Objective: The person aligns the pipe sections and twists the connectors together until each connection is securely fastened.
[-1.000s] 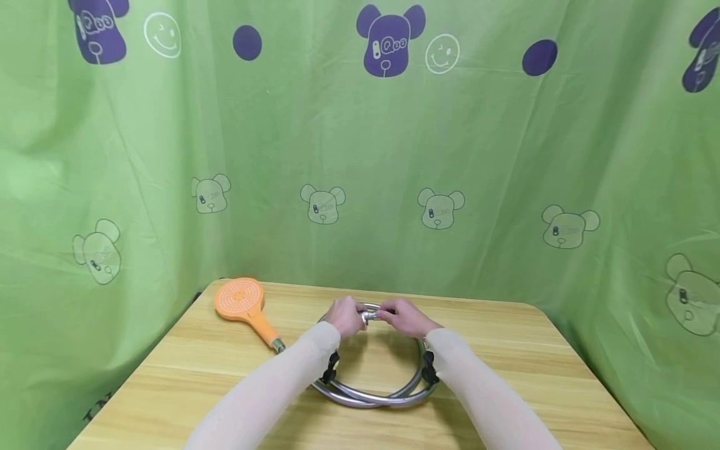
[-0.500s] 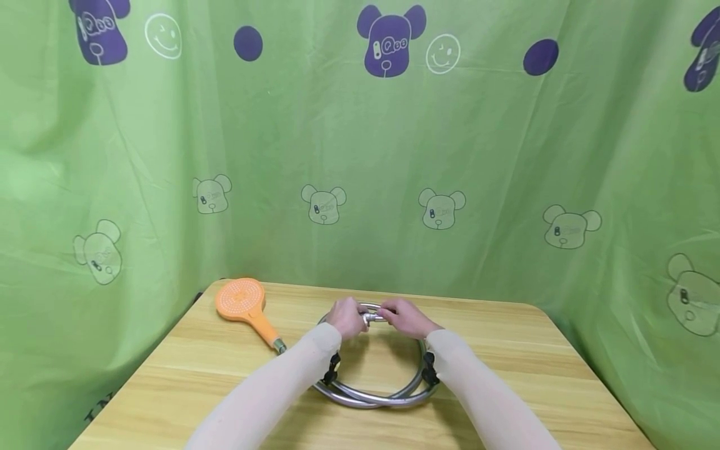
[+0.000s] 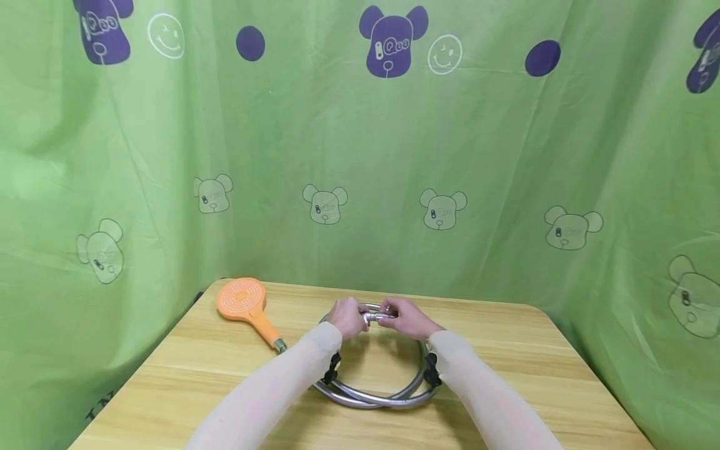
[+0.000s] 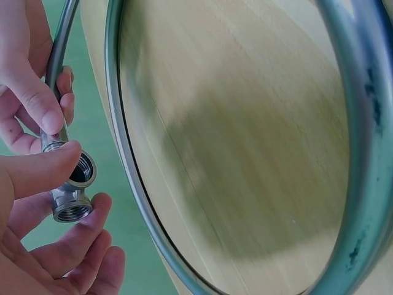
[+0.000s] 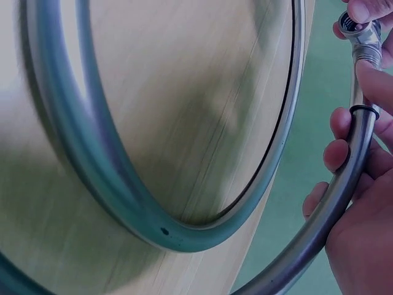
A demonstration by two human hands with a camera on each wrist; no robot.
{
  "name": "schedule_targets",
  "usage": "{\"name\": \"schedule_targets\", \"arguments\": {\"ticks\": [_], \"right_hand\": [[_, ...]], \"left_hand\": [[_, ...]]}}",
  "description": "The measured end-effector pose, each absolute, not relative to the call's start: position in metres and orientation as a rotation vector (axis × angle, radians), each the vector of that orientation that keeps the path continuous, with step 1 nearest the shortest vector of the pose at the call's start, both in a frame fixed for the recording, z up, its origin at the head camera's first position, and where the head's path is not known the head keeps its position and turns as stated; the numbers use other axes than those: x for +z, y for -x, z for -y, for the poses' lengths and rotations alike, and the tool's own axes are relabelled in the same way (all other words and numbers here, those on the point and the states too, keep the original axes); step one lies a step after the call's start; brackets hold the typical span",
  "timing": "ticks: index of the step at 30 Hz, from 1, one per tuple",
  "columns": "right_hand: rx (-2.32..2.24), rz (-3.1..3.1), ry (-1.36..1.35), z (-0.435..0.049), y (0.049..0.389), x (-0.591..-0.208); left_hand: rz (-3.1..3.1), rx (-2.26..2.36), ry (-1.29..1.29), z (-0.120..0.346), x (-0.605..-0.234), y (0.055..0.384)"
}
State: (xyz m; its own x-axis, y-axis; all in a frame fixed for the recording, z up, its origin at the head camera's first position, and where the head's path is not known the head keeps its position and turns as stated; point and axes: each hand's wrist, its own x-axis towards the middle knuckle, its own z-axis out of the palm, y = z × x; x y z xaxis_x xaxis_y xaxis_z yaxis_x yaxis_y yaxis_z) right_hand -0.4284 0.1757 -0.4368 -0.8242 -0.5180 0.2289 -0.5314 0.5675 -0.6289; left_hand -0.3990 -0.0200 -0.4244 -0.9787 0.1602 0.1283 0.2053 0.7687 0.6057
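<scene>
My left hand (image 3: 345,317) pinches a small metal tee fitting (image 4: 69,195) between thumb and fingers. In the left wrist view, two of its internally threaded openings show. From the right, my right hand (image 3: 409,319) grips the end of a silver shower hose (image 5: 341,184). The metal connector (image 5: 358,92) at that end meets the tee, with a few threads showing at the joint. A dark ring sits around the hose end between my right fingers. On the wooden table, the rest of the hose lies in loops below both hands.
An orange shower head (image 3: 240,299) lies at the left back of the wooden table (image 3: 506,369), its handle joined to the hose's other end. A green curtain (image 3: 360,137) with bear prints surrounds the table at the back and sides.
My right fingers have shifted slightly to the right along the hose end and changed their hold. The left hand keeps the tee in place; the shower head has not moved.
</scene>
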Motion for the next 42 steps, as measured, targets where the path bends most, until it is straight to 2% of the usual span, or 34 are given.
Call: {"name": "schedule_targets", "arguments": {"ticks": [14,24,36,42], "right_hand": [[1.007,2.757,-0.995,-0.1741,0.429,-0.4353],[0.97,2.798,-0.95,-0.1752,0.4295,-0.4349],[1.097,2.843,-0.845,-0.1741,0.4293,-0.4371],[1.129,2.787,-0.915,-0.1758,0.4278,-0.4352]], "left_hand": [[2.891,-1.013,0.293,0.02,-0.4261,0.3997],[2.893,-1.025,0.294,0.0196,-0.4269,0.3999],[2.895,-1.025,0.297,0.0193,-0.4253,0.3982],[2.886,-1.04,0.306,0.0196,-0.4268,0.3977]]}}
